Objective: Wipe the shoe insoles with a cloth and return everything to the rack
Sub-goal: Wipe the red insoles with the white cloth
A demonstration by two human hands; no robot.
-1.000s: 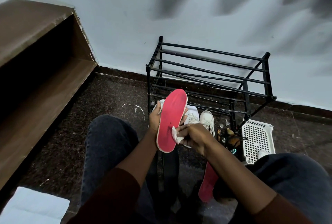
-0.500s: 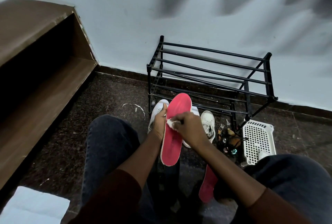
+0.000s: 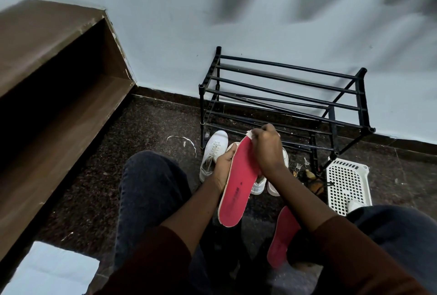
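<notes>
My left hand [image 3: 223, 167] grips a red insole [image 3: 238, 188] from behind its left edge, holding it tilted above my lap. At the insole's toe end, my right hand [image 3: 267, 150] pinches a small white cloth [image 3: 250, 134] against the red surface. A second red insole [image 3: 281, 238] lies on the floor between my knees, partly hidden by my right arm. White sneakers [image 3: 214, 150] stand on the floor in front of the black metal rack [image 3: 283, 96], whose bars hold nothing.
A white perforated basket [image 3: 347, 183] lies on the floor right of the rack, with small dark items [image 3: 312, 181] beside it. A brown wooden shelf unit [image 3: 54, 96] runs along the left. White paper [image 3: 47, 271] lies at the bottom left.
My right hand has slid the cloth up the insole from near its middle to the toe end. The left hand has kept its hold on the insole.
</notes>
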